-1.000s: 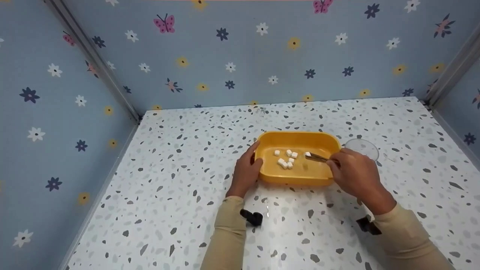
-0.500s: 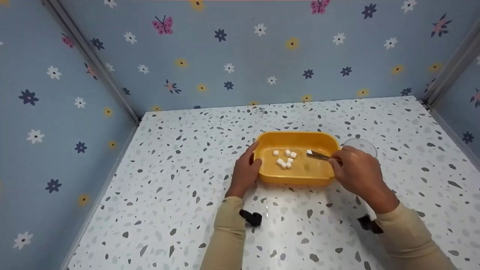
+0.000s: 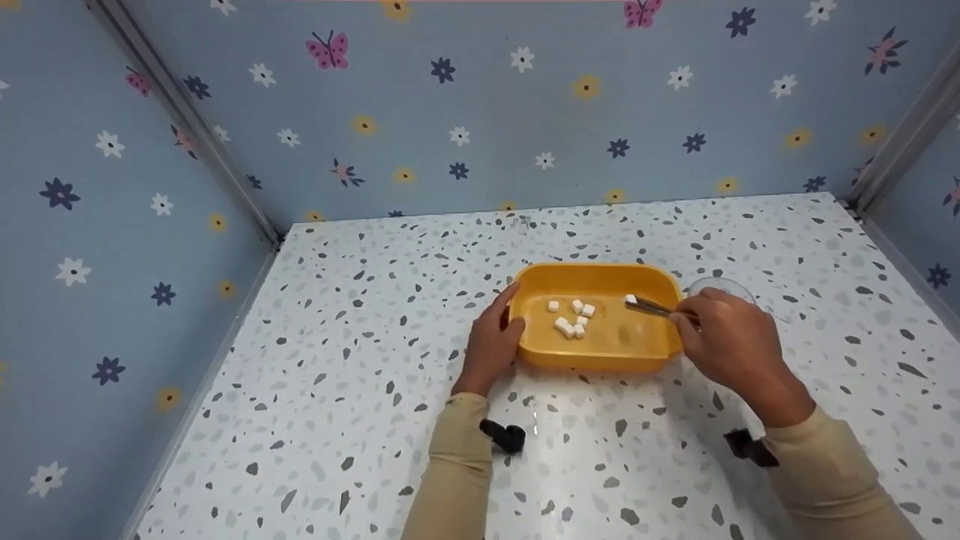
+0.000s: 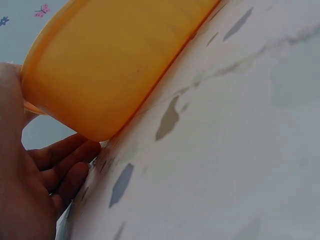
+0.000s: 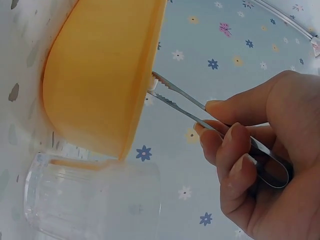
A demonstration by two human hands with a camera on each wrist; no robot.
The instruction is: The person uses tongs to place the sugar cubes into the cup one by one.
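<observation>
A yellow plastic tub (image 3: 589, 358) stands on the speckled table, with several small white cubes (image 3: 568, 327) loose on its floor. My left hand (image 3: 491, 345) grips the tub's left end, thumb at the rim and other fingers low against the outside (image 4: 50, 180). Metal tongs (image 3: 652, 306) are pinched between the thumb and fingers of my right hand (image 3: 727, 337). Their serrated tips hold one white cube (image 3: 631, 298) up over the tub's right half, at rim height in the right wrist view. The tub wall partly hides that cube (image 5: 151, 84) there.
A clear glass (image 5: 95, 200) stands close beside the tub's right end, partly hidden behind my right hand in the head view. Flower-patterned walls (image 3: 525, 112) rise at the back and both sides. Black wrist straps (image 3: 504, 435) hang from both sleeves.
My right hand has moved a little right, raising the tongs and their cube off the tub's floor toward the right end. The left hand and the other cubes stay put.
</observation>
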